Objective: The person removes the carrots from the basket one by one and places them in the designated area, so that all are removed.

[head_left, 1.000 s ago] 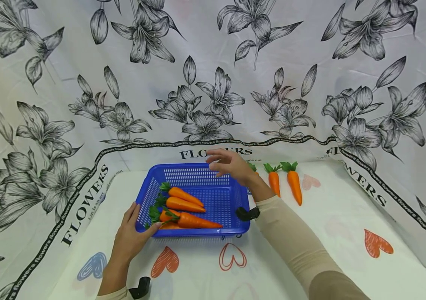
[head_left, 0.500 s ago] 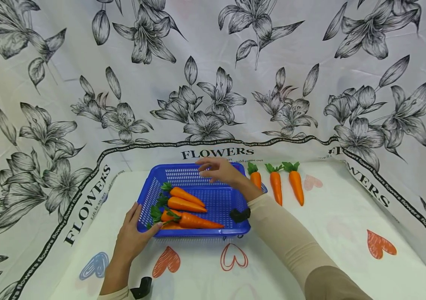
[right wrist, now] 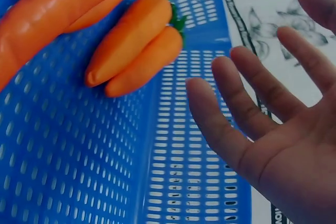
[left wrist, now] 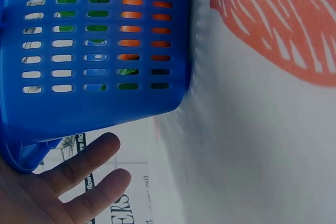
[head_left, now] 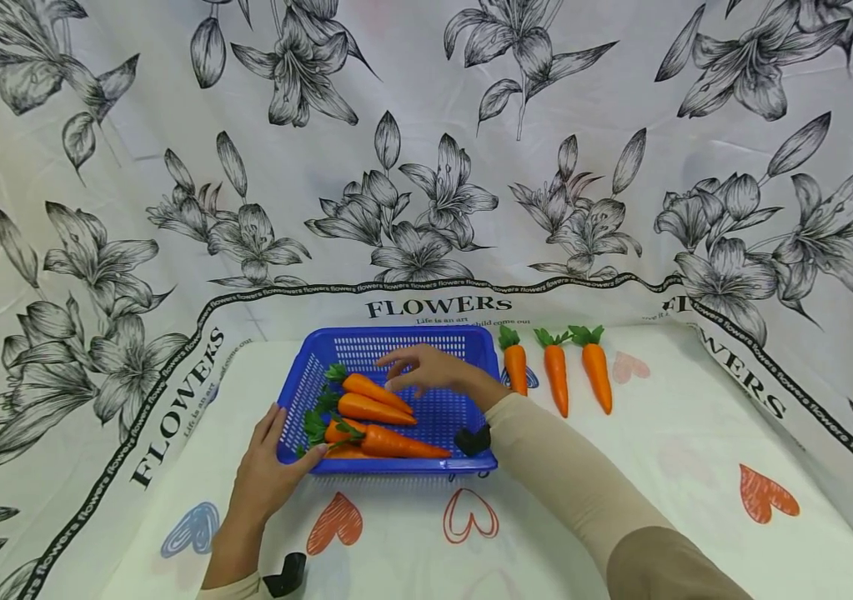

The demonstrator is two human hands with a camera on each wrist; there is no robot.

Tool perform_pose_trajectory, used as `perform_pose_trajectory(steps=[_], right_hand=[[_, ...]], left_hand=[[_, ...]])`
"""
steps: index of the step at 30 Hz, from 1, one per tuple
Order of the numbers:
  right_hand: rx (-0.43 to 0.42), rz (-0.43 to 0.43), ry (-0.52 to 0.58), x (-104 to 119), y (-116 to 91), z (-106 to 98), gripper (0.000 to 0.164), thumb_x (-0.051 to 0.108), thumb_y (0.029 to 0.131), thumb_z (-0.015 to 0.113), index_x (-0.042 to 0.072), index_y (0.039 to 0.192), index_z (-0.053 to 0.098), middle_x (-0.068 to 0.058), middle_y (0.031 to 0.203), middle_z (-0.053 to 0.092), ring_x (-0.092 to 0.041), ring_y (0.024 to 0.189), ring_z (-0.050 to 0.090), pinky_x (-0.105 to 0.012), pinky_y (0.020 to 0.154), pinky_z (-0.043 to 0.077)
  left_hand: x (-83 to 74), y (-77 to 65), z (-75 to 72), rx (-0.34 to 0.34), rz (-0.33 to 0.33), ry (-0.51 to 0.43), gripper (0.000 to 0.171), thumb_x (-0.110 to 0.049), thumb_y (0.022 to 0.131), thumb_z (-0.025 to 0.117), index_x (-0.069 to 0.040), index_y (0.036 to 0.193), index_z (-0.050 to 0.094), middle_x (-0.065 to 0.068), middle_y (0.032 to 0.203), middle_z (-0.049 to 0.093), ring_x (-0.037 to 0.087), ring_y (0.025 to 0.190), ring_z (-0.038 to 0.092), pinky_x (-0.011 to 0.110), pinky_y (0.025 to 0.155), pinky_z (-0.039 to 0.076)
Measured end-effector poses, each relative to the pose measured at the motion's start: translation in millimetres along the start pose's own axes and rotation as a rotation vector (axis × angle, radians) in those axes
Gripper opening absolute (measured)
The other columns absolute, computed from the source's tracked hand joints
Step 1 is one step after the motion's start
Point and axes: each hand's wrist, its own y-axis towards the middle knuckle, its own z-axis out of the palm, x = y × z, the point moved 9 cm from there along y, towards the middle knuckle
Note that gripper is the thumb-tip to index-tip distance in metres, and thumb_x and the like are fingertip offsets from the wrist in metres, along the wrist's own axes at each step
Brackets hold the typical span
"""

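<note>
A blue plastic basket (head_left: 396, 463) with slotted walls holds several orange carrots (head_left: 377, 408) with green tops, lying on its left side. My left hand (head_left: 268, 467) holds the basket's near left corner, thumb over the front rim and fingers along the left side; two of its fingers (left wrist: 97, 150) show outside the wall in the left wrist view. Over the basket's interior, my right hand (head_left: 429, 369) has its fingertips close to the upper carrot (head_left: 375, 390). Its spread, slightly bent fingers (right wrist: 228, 135) hold nothing in the right wrist view.
Three more carrots (head_left: 556, 375) lie in a row on the white cloth to the right of the basket. Behind the table hangs a flower-printed curtain (head_left: 426, 208). Printed hearts (head_left: 334, 523) mark the tablecloth.
My right hand has come down and left, from above the basket's far right rim to inside it near the carrots. The left hand has stayed at the basket's corner.
</note>
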Motion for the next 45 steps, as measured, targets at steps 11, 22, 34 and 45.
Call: perform_pose_trajectory(steps=[11, 22, 34, 45], right_hand=[[0.170, 0.133, -0.077, -21.5, 3.6, 29.5, 0.054, 0.027, 0.088, 0.072, 0.015, 0.138, 0.056, -0.007, 0.120, 0.061, -0.023, 0.100, 0.062, -0.048, 0.074, 0.056], [0.294, 0.241, -0.058, -34.5, 1.3, 49.3, 0.051, 0.025, 0.086, 0.075, 0.021, 0.133, 0.059, -0.004, 0.104, 0.066, -0.032, 0.094, 0.062, -0.047, 0.072, 0.057], [0.359, 0.336, -0.107, -47.0, -4.0, 59.9, 0.049, 0.019, 0.086, 0.075, 0.025, 0.132, 0.059, -0.004, 0.115, 0.059, -0.024, 0.092, 0.062, -0.044, 0.073, 0.057], [0.387, 0.431, -0.157, -57.7, -12.3, 64.0, 0.053, 0.017, 0.083, 0.078, 0.026, 0.132, 0.059, -0.006, 0.117, 0.054, -0.026, 0.090, 0.062, -0.042, 0.068, 0.058]], left_hand=[[1.6, 0.3, 0.7, 0.005, -0.013, 0.002, 0.107, -0.066, 0.079, 0.064, -0.010, 0.155, 0.015, 0.012, 0.160, 0.006, 0.050, 0.136, 0.019, 0.068, 0.104, 0.018], [2.2, 1.0, -0.6, -0.003, -0.006, -0.004, 0.107, -0.066, 0.079, 0.065, -0.009, 0.155, 0.015, 0.012, 0.160, 0.006, 0.050, 0.137, 0.019, 0.068, 0.105, 0.018], [1.1, 0.3, 0.5, -0.018, 0.024, -0.005, 0.106, -0.065, 0.080, 0.065, -0.008, 0.155, 0.017, 0.012, 0.160, 0.008, 0.050, 0.135, 0.023, 0.068, 0.103, 0.020], [1.4, -0.4, 0.0, -0.021, 0.027, -0.006, 0.105, -0.064, 0.081, 0.065, -0.009, 0.155, 0.016, 0.012, 0.160, 0.009, 0.051, 0.134, 0.025, 0.069, 0.102, 0.022]])
